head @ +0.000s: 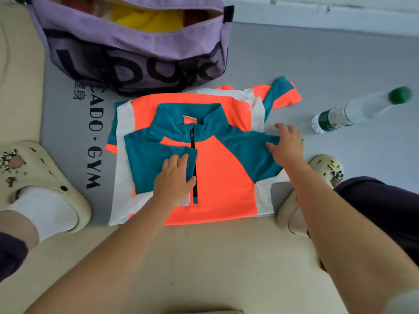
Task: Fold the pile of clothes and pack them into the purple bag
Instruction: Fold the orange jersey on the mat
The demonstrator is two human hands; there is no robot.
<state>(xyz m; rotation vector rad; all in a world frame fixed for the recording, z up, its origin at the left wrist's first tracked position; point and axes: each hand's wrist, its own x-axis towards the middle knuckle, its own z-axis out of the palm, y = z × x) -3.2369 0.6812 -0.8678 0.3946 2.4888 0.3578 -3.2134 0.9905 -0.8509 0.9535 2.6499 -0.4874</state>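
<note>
On the grey gym mat (294, 53), between my two feet, an orange, teal and white zip-neck top (222, 177) lies face up over a second garment in the same colours (281, 91). My left hand (174, 177) rests flat, fingers straight, on the teal sleeve folded across the chest. My right hand (286, 143) spreads its fingers over the other teal sleeve at the shirt's edge; I cannot tell whether it pinches the cloth. Just beyond the collar stands the purple bag (136, 53), unzipped, yellow and red fabric inside. Off to the right, a clear water bottle (353, 112) with a green cap lies on its side.
</note>
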